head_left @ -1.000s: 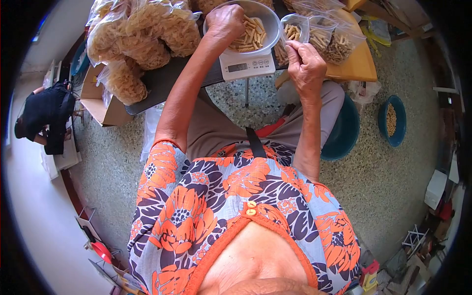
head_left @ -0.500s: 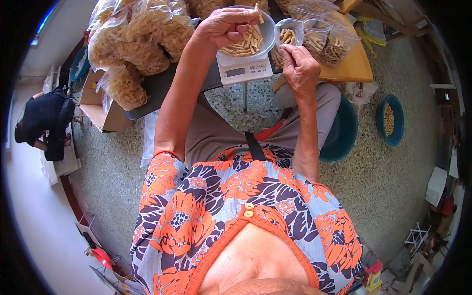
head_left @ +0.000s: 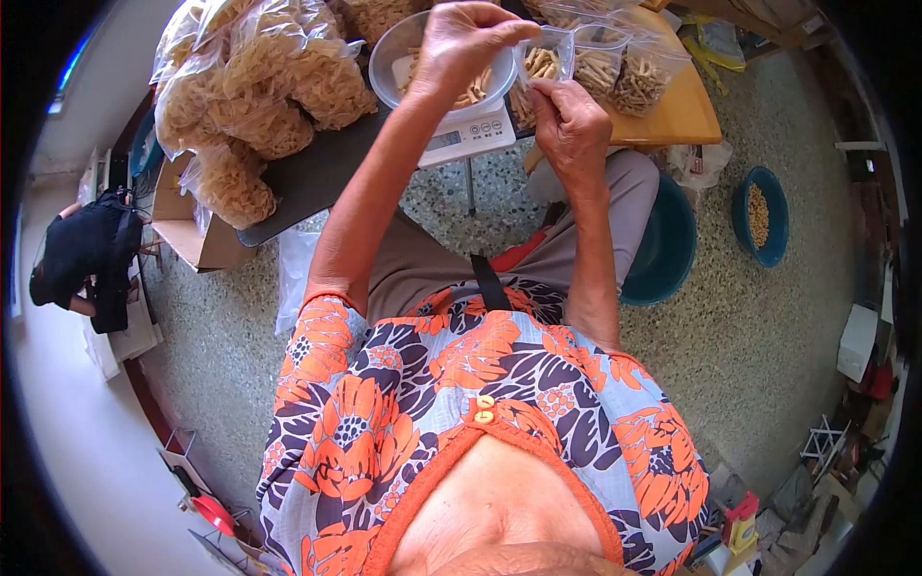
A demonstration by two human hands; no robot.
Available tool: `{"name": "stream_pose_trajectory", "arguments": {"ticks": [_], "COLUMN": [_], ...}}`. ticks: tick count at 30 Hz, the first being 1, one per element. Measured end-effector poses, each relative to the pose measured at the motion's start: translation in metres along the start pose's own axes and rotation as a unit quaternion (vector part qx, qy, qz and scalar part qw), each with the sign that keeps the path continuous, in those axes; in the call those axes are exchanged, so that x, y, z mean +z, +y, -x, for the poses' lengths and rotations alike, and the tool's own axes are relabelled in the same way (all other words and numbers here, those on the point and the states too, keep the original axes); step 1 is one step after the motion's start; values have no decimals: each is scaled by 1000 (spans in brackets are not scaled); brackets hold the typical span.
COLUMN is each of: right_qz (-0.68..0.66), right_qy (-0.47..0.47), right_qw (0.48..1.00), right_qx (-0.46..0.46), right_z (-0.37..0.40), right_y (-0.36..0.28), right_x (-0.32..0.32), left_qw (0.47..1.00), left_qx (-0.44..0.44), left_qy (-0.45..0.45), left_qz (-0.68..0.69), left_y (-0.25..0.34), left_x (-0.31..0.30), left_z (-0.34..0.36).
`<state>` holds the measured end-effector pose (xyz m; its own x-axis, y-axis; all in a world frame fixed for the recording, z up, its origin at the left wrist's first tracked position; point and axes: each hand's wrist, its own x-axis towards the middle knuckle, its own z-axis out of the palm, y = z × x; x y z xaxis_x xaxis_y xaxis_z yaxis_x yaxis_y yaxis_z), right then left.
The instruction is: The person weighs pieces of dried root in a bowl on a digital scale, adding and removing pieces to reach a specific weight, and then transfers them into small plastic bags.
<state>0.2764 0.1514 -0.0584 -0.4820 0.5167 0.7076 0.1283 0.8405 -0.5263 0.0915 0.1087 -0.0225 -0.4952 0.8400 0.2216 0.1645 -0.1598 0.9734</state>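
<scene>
My left hand point(head_left: 466, 48) is above the right side of a clear bowl point(head_left: 384, 72), its fingertips pinched together near the mouth of a small clear bag point(head_left: 544, 63); anything between them is hidden. Short tan sticks point(head_left: 473, 93) lie in the bowl, which rests on a white scale point(head_left: 477, 135) with a display. My right hand point(head_left: 576, 134) pinches the lower edge of the small bag, which stands open with similar sticks inside. More filled bags point(head_left: 642, 82) are just right of it.
Large bags of tan flakes point(head_left: 245, 77) are heaped on the dark tabletop point(head_left: 312, 178). Beside it are a wooden surface point(head_left: 687, 120) and a cardboard box point(head_left: 197, 240). Teal basins point(head_left: 665, 254) sit on the floor at right. A person in black point(head_left: 91, 250) is at far left.
My left hand has moved right, from over the bowl to the small bag; the stick it held is no longer visible. The table and its contents appear shifted slightly left and up.
</scene>
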Motion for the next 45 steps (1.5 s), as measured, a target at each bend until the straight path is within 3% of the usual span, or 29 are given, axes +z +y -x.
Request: {"name": "stream_pose_trajectory", "arguments": {"ticks": [3, 4, 6, 7, 8, 10, 12, 14, 15, 16, 18, 20, 22, 23, 32, 34, 35, 37, 38, 40, 41, 42, 43, 44, 45], "right_qz": [1, -6, 18, 18, 14, 16, 12, 9, 14, 21, 22, 23, 26, 26, 26, 28, 28, 31, 31, 29, 30, 27, 25, 26, 21], "right_qy": [16, 13, 12, 8, 7, 9, 5, 0, -1, -2, -4, -4, -7, -8, -6, -8, -8, -9, -7, -12, -9, -11, -12, -9, -8], "right_qw": [1000, 1000, 1000, 1000, 1000, 1000, 1000, 1000, 1000, 1000, 1000, 1000, 1000, 1000, 1000, 1000, 1000, 999, 999, 1000, 1000, 1000, 1000, 1000, 1000], "right_qx": [-12, -11, -8, 0, 0, 3, 6, 9, 8, 7, 4, 0, -3, -3, 1, -6, -6, -4, -3, 1, 1, 2, 3, 4, 1], "right_z": [-1, -1, -1, -1, 0, 0, 0, 0, 0, 0, -1, -2, -2, -2, -2, -1, -2, -1, -1, -1, -1, -1, -1, -1, -1], "right_y": [1, 1, 1, 1, 1, 1, -1, -2, -1, 0, 0, -1, -1, -1, 0, 0, 0, 0, 0, 0, -1, -1, -1, 0, 1], "right_x": [0, 1, -3, -2, -2, -1, -1, 0, 0, 0, -2, -3, -3, -2, -3, -2, -2, -2, -2, -3, -3, -3, -2, -1, 1], "left_qw": [999, 998, 994, 960, 959, 879, 867, 827, 809, 810, 750, 748, 785, 785, 802, 764, 763, 777, 777, 858, 927, 926, 978, 940, 893], "left_qx": [30, 48, 6, 19, 18, -8, 41, 64, -11, -12, -57, -45, 43, 42, 11, -74, -73, 96, 97, -83, -44, -41, -154, -254, -276], "left_qy": [-10, -46, -47, -18, -16, -40, -42, 27, 18, 20, -7, -11, 19, 20, 26, -32, -32, 52, 51, -40, -39, -40, -97, -146, -178], "left_qz": [-40, -7, -96, -280, -282, -475, -494, -558, -588, -586, -659, -662, -618, -617, -596, -641, -641, -620, -620, -505, -371, -372, -104, 172, 307], "left_y": [22, 3, 18, 32, 32, 32, 11, -7, -12, -18, -16, -27, -44, -43, -49, -30, -39, -65, -50, -2, -4, -6, -8, -11, -14], "left_x": [-33, -51, -72, -75, -79, -86, -88, -81, -77, -74, -67, -68, -72, -71, -65, -59, -63, -74, -72, -67, -71, -75, -77, -79, -78], "left_z": [-3, -13, -8, -3, -2, 1, 6, 9, 3, 0, -1, -1, 0, 0, -9, -10, -10, -10, -9, -4, -3, -4, -4, -7, -8]}}
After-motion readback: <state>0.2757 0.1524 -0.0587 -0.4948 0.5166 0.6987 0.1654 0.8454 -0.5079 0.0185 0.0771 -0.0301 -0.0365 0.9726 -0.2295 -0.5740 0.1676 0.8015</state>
